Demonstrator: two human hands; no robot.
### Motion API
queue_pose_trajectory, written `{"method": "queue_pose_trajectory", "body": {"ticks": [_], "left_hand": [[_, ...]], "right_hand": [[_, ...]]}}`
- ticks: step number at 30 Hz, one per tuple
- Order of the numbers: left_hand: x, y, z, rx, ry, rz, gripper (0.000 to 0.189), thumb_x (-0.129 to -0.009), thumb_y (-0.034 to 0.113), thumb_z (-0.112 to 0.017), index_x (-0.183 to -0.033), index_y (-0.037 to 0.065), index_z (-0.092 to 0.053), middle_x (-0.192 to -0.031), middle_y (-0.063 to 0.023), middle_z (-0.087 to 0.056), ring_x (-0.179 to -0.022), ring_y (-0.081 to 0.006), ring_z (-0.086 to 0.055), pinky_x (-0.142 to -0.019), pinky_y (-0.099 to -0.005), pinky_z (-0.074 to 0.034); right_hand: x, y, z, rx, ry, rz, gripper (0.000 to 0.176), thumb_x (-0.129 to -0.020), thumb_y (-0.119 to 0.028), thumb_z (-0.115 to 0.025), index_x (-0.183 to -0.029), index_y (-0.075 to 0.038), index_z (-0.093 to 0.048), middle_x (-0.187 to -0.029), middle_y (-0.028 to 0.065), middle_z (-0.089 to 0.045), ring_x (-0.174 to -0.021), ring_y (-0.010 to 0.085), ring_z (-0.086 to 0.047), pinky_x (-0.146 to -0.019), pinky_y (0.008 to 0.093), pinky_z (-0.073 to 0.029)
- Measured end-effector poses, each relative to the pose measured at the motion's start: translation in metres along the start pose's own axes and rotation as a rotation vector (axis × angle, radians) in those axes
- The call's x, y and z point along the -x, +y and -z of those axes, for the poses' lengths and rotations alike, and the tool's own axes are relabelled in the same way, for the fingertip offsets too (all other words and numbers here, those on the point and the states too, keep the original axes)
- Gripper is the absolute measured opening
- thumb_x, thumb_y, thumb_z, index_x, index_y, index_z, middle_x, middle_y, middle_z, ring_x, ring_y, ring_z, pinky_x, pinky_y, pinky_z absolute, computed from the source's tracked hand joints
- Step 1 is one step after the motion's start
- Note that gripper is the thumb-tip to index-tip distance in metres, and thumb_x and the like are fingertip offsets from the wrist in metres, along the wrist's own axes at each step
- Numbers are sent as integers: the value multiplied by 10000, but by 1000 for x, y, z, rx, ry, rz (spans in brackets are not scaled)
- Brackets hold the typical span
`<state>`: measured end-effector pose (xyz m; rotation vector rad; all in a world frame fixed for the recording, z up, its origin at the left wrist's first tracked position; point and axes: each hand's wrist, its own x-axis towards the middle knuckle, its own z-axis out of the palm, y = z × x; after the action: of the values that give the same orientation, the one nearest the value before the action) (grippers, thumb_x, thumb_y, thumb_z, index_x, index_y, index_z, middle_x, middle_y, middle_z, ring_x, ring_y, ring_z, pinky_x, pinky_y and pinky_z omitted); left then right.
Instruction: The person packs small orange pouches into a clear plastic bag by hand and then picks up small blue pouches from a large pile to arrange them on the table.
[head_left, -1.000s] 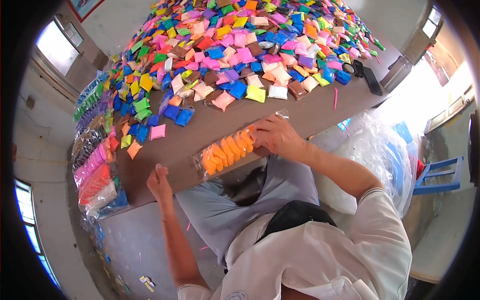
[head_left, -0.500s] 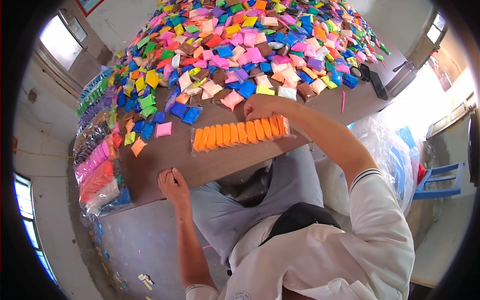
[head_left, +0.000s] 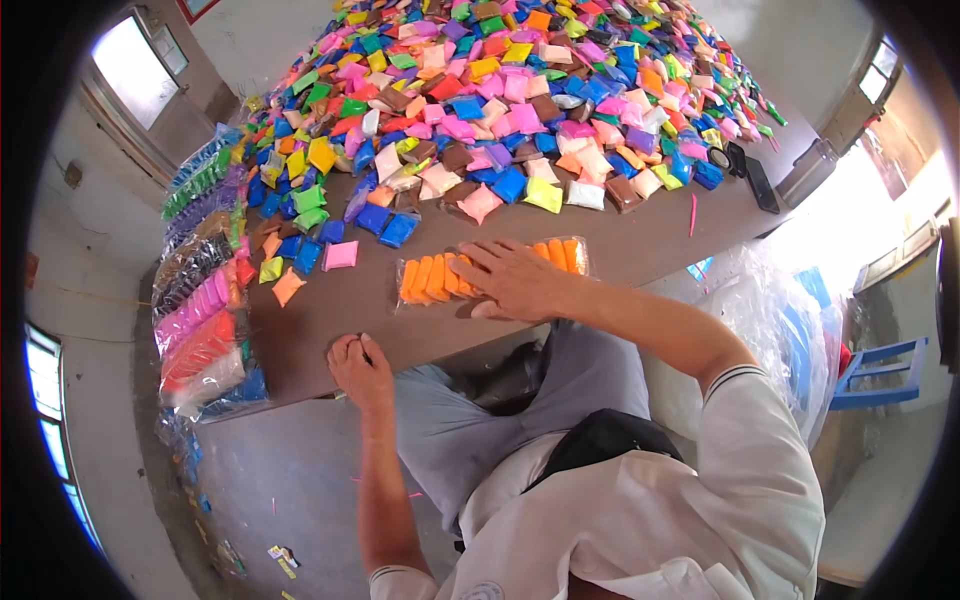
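A clear plastic bag holding a row of orange packets [head_left: 431, 279] lies along the front of the brown table [head_left: 300, 345]. My right hand [head_left: 512, 280] rests palm down over the middle of this bag, fingers spread, covering several of the packets. Both ends of the row show on either side of the hand. At the table's front edge, left of the bag, my left hand [head_left: 360, 368] is closed with its fingers curled. Whatever it may hold is hidden.
A large heap of small coloured packets [head_left: 520, 120] covers the back of the table. Filled clear bags sorted by colour [head_left: 200, 310] line the left edge. A phone [head_left: 762, 185], a metal flask [head_left: 808, 172] and a pink stick [head_left: 692, 214] lie at the right.
My right hand has come from behind the orange row, near the heap, onto its top, and its fingers have opened out. The left hand stays closed at the table edge.
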<state>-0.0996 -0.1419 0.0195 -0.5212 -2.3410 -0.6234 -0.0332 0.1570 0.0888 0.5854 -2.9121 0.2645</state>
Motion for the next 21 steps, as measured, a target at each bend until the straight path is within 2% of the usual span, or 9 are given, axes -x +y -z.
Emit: {"method": "queue_pose_trajectory", "body": {"ticks": [2,5,8,11,14,21], "left_hand": [[1,0,0,5,9,-2,197,-905,134,-591,-804,-33,-621,-966,-141,-605,-916,-346,-555,-814,-462,-450],[-2,1,1,7,19,-11,185,-895,124,-597,-799,-33,-623,-966,-141,-603,-916,-345,-555,-815,-463,-453],[1,2,0,19,21,7,171,-881,115,-608,-792,-30,-623,-966,-139,-601,-916,-342,-555,-816,-460,-457],[-1,3,1,27,21,13,166,-869,114,-619,-783,-27,-622,-965,-134,-600,-913,-339,-556,-815,-455,-460],[0,4,1,21,23,18,168,-864,117,-625,-775,-26,-620,-962,-130,-599,-909,-339,-557,-812,-456,-459],[-1,5,3,48,60,-13,163,-853,126,-627,-753,-3,-617,-942,-119,-595,-897,-338,-554,-787,-465,-451]], "right_hand": [[-2,4,13,-34,-97,-27,741,-915,-488,-584,-1495,-108,-322,-1522,195,-313,-1389,382,-332,-1144,487,-269],[-4,6,32,-38,-32,-11,762,-912,-479,-591,-1513,-119,-292,-1517,189,-316,-1391,373,-329,-1148,484,-265],[-11,4,36,-61,-23,34,757,-907,-469,-600,-1521,-159,-285,-1511,186,-318,-1375,368,-355,-1147,491,-273],[-24,5,11,22,-177,55,722,-903,-448,-607,-1512,-199,-311,-1450,175,-372,-1299,356,-431,-1102,495,-332],[-34,8,-4,18,-134,42,675,-891,-401,-623,-1481,-199,-365,-1331,164,-455,-1167,341,-519,-1025,473,-393],[-31,8,-11,90,-30,103,651,-902,-362,-613,-1478,-193,-361,-1297,158,-474,-1160,337,-518,-991,470,-421]]}}
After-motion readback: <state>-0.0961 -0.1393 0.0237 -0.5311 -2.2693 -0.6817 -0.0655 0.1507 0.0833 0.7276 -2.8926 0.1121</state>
